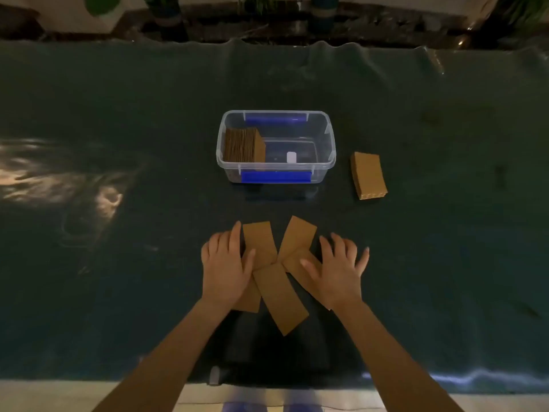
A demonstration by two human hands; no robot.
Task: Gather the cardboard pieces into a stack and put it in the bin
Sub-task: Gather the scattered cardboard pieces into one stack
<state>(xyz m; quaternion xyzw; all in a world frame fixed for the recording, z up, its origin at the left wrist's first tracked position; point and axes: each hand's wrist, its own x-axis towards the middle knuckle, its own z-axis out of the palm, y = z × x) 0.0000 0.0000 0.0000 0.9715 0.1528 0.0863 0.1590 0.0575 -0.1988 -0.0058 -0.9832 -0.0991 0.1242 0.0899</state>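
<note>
Just in front of the clear plastic bin (326, 162), both palms lie flat with fingers spread on the fanned loose cardboard pieces (280, 295), the left hand (225, 269) covering their left edge, the right hand (338, 270) their right edge, neither pinching anything.

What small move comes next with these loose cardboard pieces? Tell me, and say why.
Probably slide both hands inward to sweep the pieces together. The left hand and right hand lie flat on either side of the loose cardboard pieces, which are still fanned out and overlapping, not stacked. The bin already holds one stack.
</note>
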